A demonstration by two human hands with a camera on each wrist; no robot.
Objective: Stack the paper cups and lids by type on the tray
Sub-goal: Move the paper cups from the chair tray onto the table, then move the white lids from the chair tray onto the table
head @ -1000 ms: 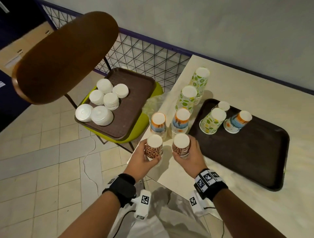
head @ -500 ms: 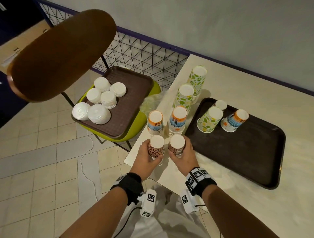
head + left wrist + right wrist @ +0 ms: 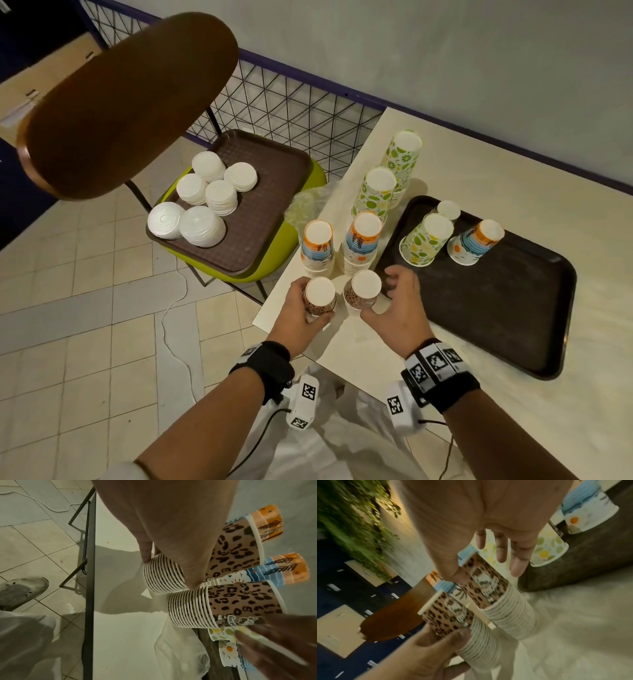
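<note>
From the head camera, the dark brown plastic tray [image 3: 507, 308] lies on the pale tabletop [image 3: 513, 171]. Just off its near-left corner stand two upside-down stacks of leopard-print paper cups. The left hand [image 3: 301, 308] wraps its fingers round the left leopard stack [image 3: 319, 298]. The right hand [image 3: 399, 308] is spread, fingers loose, beside the right leopard stack [image 3: 363, 291], with only the thumb seeming to touch it. Beyond these, left of the tray, stand two orange-and-blue cup stacks [image 3: 363, 240] and two green citrus-print stacks [image 3: 376, 192]. On the tray's far-left corner sit a citrus cup [image 3: 424, 240], an orange-and-blue cup [image 3: 476, 241] and a small white one [image 3: 448, 209]. Well left of the tray, white lid stacks [image 3: 205, 198] rest on a second brown tray [image 3: 260, 219] on a green chair seat [image 3: 284, 246].

From the left wrist, the left hand [image 3: 171, 527] grips the near leopard stack [image 3: 236, 545] at its nested rims; the other leopard stack [image 3: 240, 601] stands just beside it.

From the right wrist, the right hand [image 3: 479, 520] is wide open, thumb against the leopard stack [image 3: 488, 588], the tray [image 3: 582, 561] just beyond its fingertips.
</note>
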